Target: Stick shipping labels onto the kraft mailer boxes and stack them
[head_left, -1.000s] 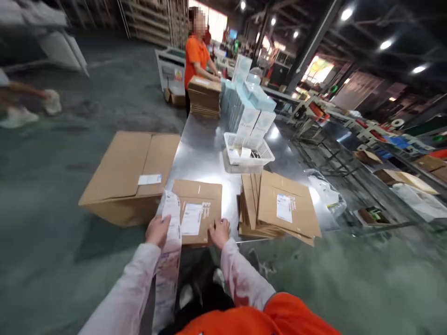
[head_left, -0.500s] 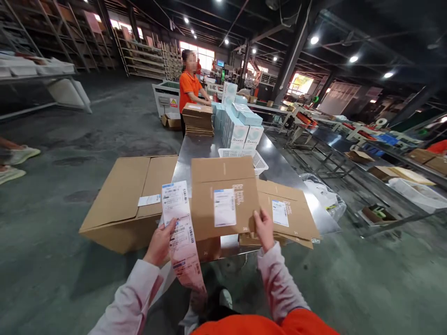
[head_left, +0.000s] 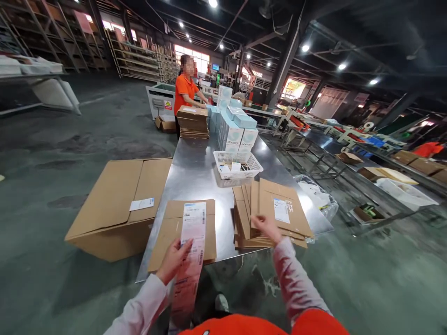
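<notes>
My left hand [head_left: 173, 260] grips a long strip of shipping labels [head_left: 191, 242], which hangs down over a flat cardboard box [head_left: 169, 230] lying at the near edge of the steel table [head_left: 195, 172]. My right hand [head_left: 266, 228] reaches out with fingers spread over a stack of flattened labelled cartons [head_left: 275, 211] to the right and holds nothing.
A white basket [head_left: 237, 164] stands mid-table, with stacked pale blue product boxes [head_left: 233, 128] and a pile of flat cartons [head_left: 192, 122] behind it. A large closed carton [head_left: 115, 204] sits on the floor at left. A person in an orange shirt [head_left: 185, 90] works at the far end.
The carton held up by my right hand half a second ago is no longer in it. My right hand has moved over the carton stack. The label strip now rests on the flat box.
</notes>
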The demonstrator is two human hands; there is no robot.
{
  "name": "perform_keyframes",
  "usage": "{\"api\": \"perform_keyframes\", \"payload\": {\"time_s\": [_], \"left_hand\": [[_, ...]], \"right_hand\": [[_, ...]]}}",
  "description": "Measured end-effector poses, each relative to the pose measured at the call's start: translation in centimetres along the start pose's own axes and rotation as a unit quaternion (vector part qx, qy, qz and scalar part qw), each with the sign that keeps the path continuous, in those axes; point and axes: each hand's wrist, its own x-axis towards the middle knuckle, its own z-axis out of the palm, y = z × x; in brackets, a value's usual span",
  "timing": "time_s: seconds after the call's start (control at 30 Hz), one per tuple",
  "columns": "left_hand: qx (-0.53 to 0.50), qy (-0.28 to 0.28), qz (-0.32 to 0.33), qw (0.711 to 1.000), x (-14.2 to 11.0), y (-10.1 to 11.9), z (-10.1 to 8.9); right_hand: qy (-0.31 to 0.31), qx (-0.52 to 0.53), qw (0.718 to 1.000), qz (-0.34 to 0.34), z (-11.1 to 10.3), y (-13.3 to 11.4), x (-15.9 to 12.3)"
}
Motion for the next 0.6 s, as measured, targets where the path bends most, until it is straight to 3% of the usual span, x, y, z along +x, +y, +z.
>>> {"api": "perform_keyframes", "payload": {"time_s": [0.07,0.1,0.17,0.23,0.3,0.4,0.5,0.6], "left_hand": [[0.035,-0.037,0.004,0.999,-0.9,-1.4,0.9],[0.052,-0.056,-0.002,0.997,-1.4,-2.1,1.0],[0.075,-0.077,-0.024,0.994,-2.2,-3.2,0.5],[0.073,-0.068,-0.038,0.994,-2.7,-3.7,-0.5],[0.045,-0.042,-0.054,0.997,-2.8,-3.6,-1.5],[-0.009,-0.009,-0.081,0.997,-2.8,-2.9,-2.6],[-0.01,0.008,-0.081,0.997,-3.4,-2.8,-2.7],[0.019,0.051,-0.07,0.996,-4.8,-3.1,-2.0]], "right_hand": [[-0.141,0.107,0.984,-0.019,6.6,-3.2,-1.6],[-0.221,0.264,0.939,-0.006,9.6,-4.4,-2.4],[-0.239,0.381,0.893,0.006,14.4,-5.7,-4.0],[-0.221,0.452,0.864,0.022,17.6,-5.9,-5.4],[-0.249,0.473,0.845,0.024,19.6,-5.6,-6.4],[-0.301,0.437,0.847,0.002,20.8,-5.4,-6.7],[-0.272,0.38,0.884,-0.03,21.0,-6.0,-5.8],[-0.301,0.271,0.911,-0.079,20.5,-6.7,-5.0]]}}
